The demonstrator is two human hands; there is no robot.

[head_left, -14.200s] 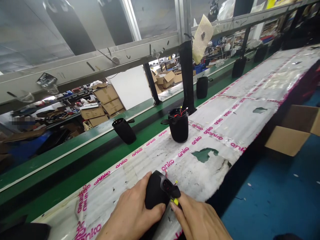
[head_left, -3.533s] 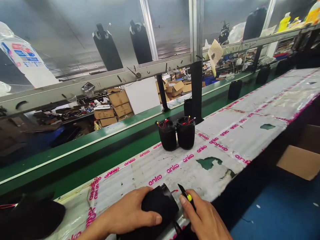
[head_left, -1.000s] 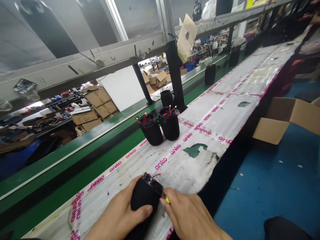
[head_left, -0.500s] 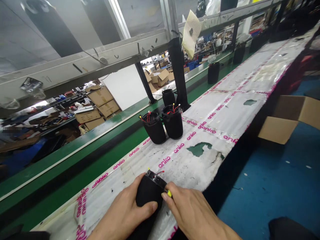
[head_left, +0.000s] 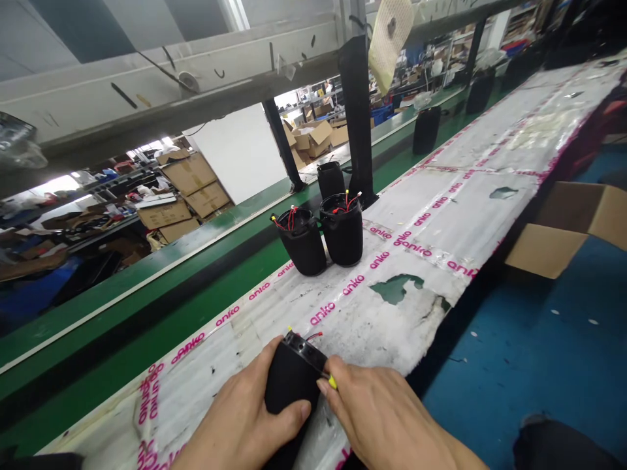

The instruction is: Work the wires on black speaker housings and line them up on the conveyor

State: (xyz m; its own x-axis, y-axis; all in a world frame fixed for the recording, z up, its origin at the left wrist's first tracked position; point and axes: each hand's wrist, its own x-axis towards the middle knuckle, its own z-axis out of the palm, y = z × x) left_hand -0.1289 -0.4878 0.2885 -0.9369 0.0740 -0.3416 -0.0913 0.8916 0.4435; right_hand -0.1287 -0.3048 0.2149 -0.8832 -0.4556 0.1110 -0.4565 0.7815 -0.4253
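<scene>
A black fabric-covered cylinder leans tilted at the near edge of the padded bench, its black plastic rim facing up. My left hand wraps round its left side, thumb across the front. At the rim's right side, my right hand pinches a small tool with a yellow part. A short red wire and a yellow tip stick out past the rim. Further up the bench stand two open black cylinders, one on the left and one on the right, with red wires on top.
White padding with pink "anko" tape covers the bench. Behind runs a green conveyor with more black cylinders. A black post rises beside it. An open cardboard box lies at the right, above a blue floor.
The view has shifted slightly, so the background sits a little higher and the overhead frame looks nearer. Both hands keep nearly the same hold on the cylinder and the tool.
</scene>
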